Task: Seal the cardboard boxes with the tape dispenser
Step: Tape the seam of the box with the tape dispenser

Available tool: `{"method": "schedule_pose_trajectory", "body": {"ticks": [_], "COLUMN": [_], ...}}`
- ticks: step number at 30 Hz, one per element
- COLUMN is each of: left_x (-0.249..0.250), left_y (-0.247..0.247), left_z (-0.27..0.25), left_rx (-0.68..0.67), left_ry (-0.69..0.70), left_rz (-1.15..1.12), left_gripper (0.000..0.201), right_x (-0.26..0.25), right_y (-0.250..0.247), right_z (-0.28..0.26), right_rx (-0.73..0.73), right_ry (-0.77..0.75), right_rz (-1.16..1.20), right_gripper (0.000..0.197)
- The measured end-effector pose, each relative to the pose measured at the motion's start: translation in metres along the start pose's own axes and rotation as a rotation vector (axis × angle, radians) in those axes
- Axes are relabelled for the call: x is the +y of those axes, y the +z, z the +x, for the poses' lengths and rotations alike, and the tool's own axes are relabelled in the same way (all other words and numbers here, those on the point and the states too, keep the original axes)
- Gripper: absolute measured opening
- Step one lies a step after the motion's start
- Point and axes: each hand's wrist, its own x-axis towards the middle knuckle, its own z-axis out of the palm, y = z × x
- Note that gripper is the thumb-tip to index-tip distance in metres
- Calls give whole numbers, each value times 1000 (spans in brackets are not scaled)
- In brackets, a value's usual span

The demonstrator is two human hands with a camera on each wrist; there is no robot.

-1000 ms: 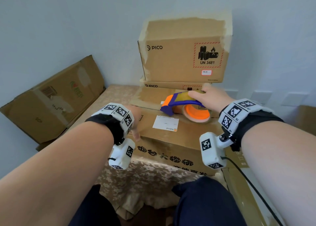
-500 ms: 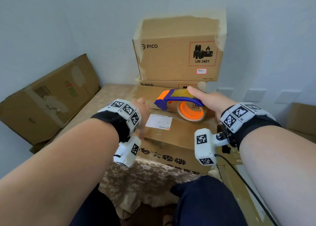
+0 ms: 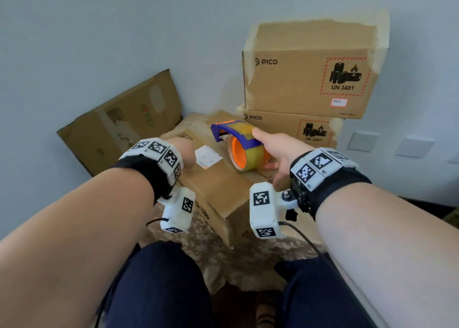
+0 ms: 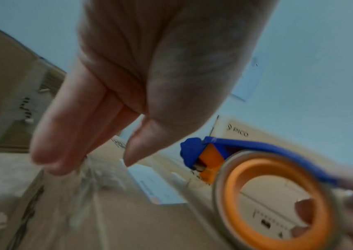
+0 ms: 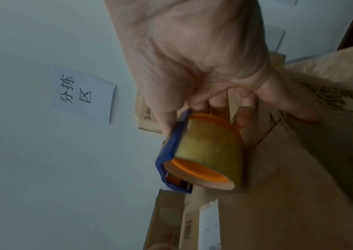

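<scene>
A brown cardboard box point(image 3: 223, 188) with a white label point(image 3: 208, 156) stands corner-on in front of me on a patterned cloth. My right hand point(image 3: 275, 146) grips the blue and orange tape dispenser point(image 3: 244, 144), whose tape roll is down on the box top near its right side. In the right wrist view the right hand point(image 5: 192, 59) pinches the tape dispenser point(image 5: 205, 152) between thumb and fingers over the box point(image 5: 289, 203). My left hand point(image 3: 185, 151) rests on the box's left part. Its straight fingers point(image 4: 68, 135) point down at the box point(image 4: 128, 219), left of the dispenser point(image 4: 274, 191).
Two PICO boxes are stacked behind, the upper point(image 3: 305, 79) on the lower point(image 3: 273, 126), close behind the dispenser. A large worn carton point(image 3: 119, 124) leans on the wall at the left. The patterned cloth point(image 3: 248, 260) covers the table. A paper sign point(image 5: 83, 91) hangs on the wall.
The box now stands corner-on to me instead of front-on. My right hand has brought the dispenser nearer and turned it, so the roll's open side faces left. My view has swung left.
</scene>
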Motion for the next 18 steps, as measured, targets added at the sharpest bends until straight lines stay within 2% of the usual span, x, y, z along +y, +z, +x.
{"method": "schedule_pose_trajectory", "body": {"ticks": [4,7,9,11,14,18], "left_x": [-12,-15,-17,-17,-9,-4], "left_y": [1,4,12,24,41,49], "left_z": [-10,-20,-18,-11,-4,3], "left_rx": [-83,-191,-238,-181,-28,43], "left_ry": [151,189,209,238,291,290], "left_rz": [-279,-201,-205,-211,-177,-189], "left_gripper": [39,58,73,81,81,73], "right_x": [-10,-14,-16,-17,-17,-12], "right_y": [32,47,53,56,57,55], "right_z": [5,10,14,16,19,21], "right_rx": [-68,-93,-91,-98,-130,-144], "right_ry": [60,53,56,54,54,49], "right_rz": [118,131,153,139,132,131], "right_gripper": [47,39,43,46,47,48]}}
